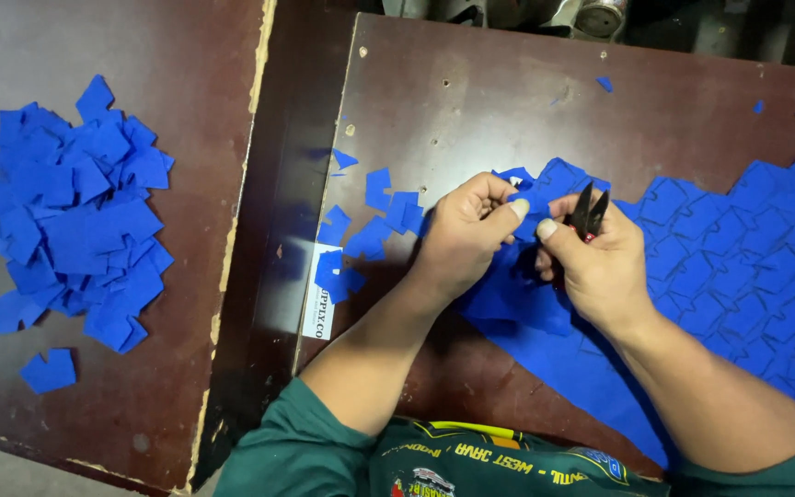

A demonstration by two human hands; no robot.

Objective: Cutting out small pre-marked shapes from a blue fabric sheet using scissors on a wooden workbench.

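Dark brown surface (pixel 508 101), cut pile (pixel 75 216) far left. Left hand (pixel 466 235) pinches a blue fabric piece (pixel 545 189) btwn thumb & fingers, just left of right hand (pixel 595 262), which is closed round black snips (pixel 588 213), blades pointing up/away, touching the piece's right side. Fabric sheet (pixel 738 267) lies right.

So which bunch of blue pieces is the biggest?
The heap of cut blue pieces on the left table, away from both hands. The small scatter beside the left hand holds only a few pieces, lying flat and spread apart.
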